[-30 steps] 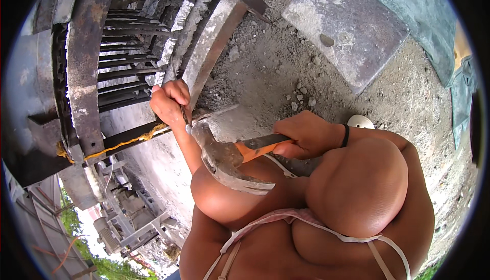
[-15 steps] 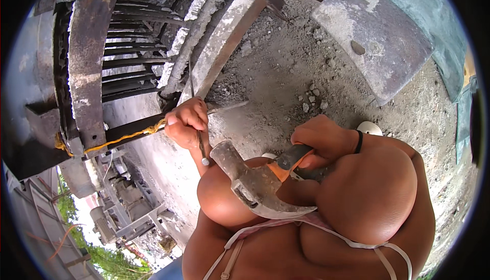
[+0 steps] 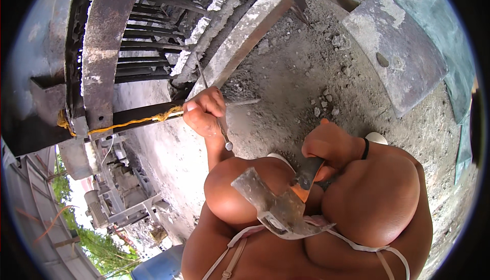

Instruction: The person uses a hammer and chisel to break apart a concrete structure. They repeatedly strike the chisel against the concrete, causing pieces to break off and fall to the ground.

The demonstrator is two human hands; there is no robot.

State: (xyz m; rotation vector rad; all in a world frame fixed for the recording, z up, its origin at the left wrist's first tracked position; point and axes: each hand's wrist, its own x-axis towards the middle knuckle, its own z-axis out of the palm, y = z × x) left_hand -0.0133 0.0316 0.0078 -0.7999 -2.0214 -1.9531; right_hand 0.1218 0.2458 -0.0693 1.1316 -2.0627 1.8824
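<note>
My left hand (image 3: 205, 111) is closed around a thin metal rod (image 3: 228, 146), its rounded end pointing back toward me. Its far end reaches to the crusted edge of a metal grate (image 3: 148, 47). In my right hand (image 3: 329, 145), a claw hammer (image 3: 278, 208) is gripped by its black and orange handle. The worn grey hammer head hangs over my bent legs, apart from the rod. A yellow cord (image 3: 122, 125) runs along a dark bar up to the left hand. A pale thin stick shows behind that hand; whether it is held too, I cannot tell.
A heavy metal beam (image 3: 245, 40) slants beside the grate. On the dusty, rubble-strewn ground lies a metal plate with a hole (image 3: 403, 55), next to green-blue sheeting (image 3: 434, 20). A motor-like machine (image 3: 117, 198) stands lower left, near a blue barrel (image 3: 161, 264).
The hammer has drawn back toward my body and away from the rod, its head tilting. My left hand keeps its grip on the rod. The whole view has shifted slightly.
</note>
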